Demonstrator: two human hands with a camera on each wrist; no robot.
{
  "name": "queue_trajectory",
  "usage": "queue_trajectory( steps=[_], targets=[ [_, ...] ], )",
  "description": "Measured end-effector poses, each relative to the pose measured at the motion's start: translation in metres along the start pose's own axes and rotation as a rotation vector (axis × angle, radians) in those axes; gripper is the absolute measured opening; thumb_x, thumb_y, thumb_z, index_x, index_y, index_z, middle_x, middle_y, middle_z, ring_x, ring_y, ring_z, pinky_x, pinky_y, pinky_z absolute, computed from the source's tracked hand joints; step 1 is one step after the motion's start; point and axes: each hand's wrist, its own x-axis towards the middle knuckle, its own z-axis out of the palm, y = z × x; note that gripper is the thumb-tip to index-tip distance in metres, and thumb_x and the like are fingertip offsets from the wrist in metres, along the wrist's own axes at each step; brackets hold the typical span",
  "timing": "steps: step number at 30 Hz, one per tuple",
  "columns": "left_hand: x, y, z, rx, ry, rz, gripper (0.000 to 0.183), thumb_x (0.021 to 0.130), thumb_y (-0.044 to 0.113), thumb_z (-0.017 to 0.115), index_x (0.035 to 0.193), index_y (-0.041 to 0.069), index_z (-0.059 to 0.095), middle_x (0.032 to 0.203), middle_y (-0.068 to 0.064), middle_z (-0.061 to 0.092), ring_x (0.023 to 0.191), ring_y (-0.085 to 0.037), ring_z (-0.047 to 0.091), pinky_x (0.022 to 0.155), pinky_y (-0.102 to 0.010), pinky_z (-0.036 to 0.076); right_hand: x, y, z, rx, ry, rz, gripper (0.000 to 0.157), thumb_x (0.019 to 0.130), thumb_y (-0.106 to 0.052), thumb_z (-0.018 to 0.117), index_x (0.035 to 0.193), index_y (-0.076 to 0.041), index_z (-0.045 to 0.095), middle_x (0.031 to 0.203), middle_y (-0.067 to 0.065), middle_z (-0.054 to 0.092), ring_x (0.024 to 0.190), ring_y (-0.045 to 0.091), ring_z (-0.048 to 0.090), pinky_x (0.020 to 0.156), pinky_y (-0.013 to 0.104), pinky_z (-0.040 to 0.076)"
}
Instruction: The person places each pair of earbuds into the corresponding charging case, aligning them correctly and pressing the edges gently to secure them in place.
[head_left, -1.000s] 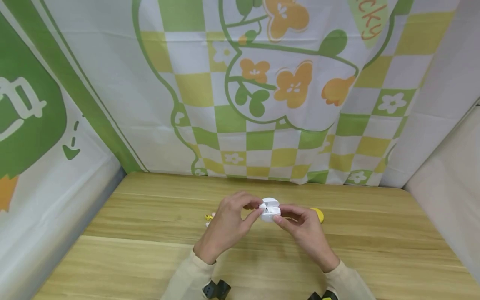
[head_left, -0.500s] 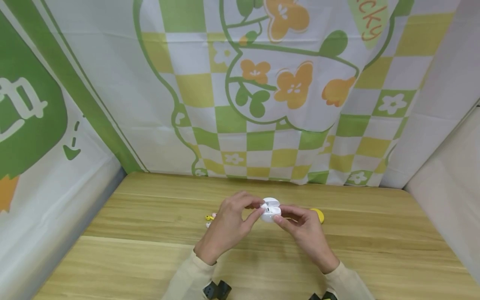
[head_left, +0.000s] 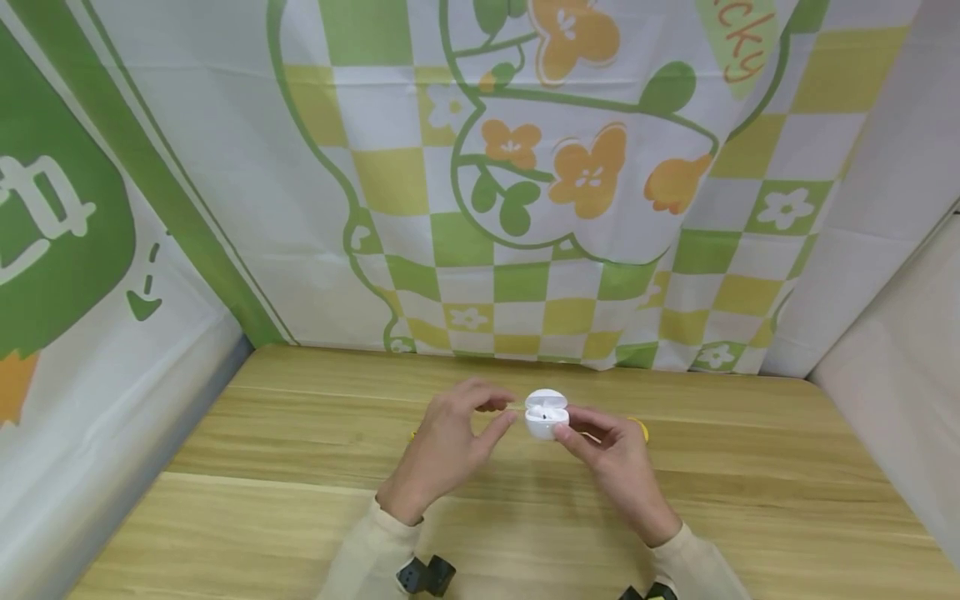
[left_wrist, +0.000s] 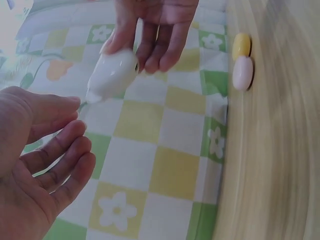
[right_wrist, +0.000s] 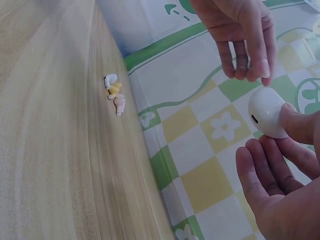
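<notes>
A white earbud case [head_left: 547, 414] with its lid up is held off the table by my right hand [head_left: 618, 462], thumb on the front and fingers behind. A white earbud with a dark spot [head_left: 543, 414] shows inside it. My left hand [head_left: 450, 437] is just left of the case, thumb and fingertips apart. Nothing shows between its loosely bent fingers in the left wrist view. In the right wrist view, the rounded outside of the case and a dark slot are visible.
White [right_wrist: 110, 80], yellow [right_wrist: 114, 89] and pink [right_wrist: 119, 104] earbuds lie together on the wooden table [head_left: 262, 500]. A yellow case [left_wrist: 241, 46] and a pink case [left_wrist: 243, 72] sit side by side. A patterned cloth [head_left: 525, 317] hangs behind the table.
My left hand has let go of the white earbud, now in the case, and drawn back left. My right hand's case has shifted slightly right and up.
</notes>
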Motion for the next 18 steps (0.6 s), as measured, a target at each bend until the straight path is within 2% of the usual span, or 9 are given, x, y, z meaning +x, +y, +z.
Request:
queue_trajectory(
  steps=[4,9,13,18],
  targets=[
    [-0.001,-0.009,-0.010,0.019,-0.018,-0.065,0.017,0.092,0.012,0.076,0.108,0.006,0.075,0.102,-0.006,0.071,0.092,-0.021,0.067,0.081,-0.037,0.055,0.000,-0.002,0.000,0.011,0.026,0.029,0.025,0.090,0.005,0.072,0.112,0.015,0.069,0.107,0.009,0.074,0.095,0.012,0.070,0.082,0.026,0.057],
    [-0.005,-0.028,-0.024,0.085,-0.082,-0.170,0.017,0.094,0.013,0.075,0.109,0.006,0.074,0.104,-0.007,0.072,0.095,-0.024,0.068,0.083,-0.042,0.056,0.001,-0.003,-0.002,0.003,0.048,0.076,0.025,0.091,0.003,0.072,0.114,0.014,0.069,0.110,0.016,0.072,0.097,0.013,0.070,0.084,0.026,0.057],
    [-0.008,-0.044,-0.034,0.162,-0.124,-0.244,0.015,0.093,0.012,0.075,0.107,0.006,0.074,0.099,-0.006,0.071,0.093,-0.025,0.067,0.084,-0.043,0.055,0.002,-0.005,-0.004,0.000,0.059,0.107,0.026,0.092,0.001,0.072,0.115,0.013,0.068,0.112,0.020,0.071,0.098,0.014,0.069,0.086,0.027,0.056],
    [-0.011,-0.057,-0.042,0.198,-0.151,-0.315,0.014,0.093,0.011,0.075,0.106,0.006,0.074,0.096,-0.004,0.069,0.090,-0.024,0.064,0.082,-0.041,0.054,0.002,-0.005,-0.006,0.012,0.075,0.121,0.027,0.093,0.001,0.071,0.117,0.013,0.067,0.113,0.021,0.071,0.097,0.014,0.070,0.086,0.027,0.056]
  ],
)
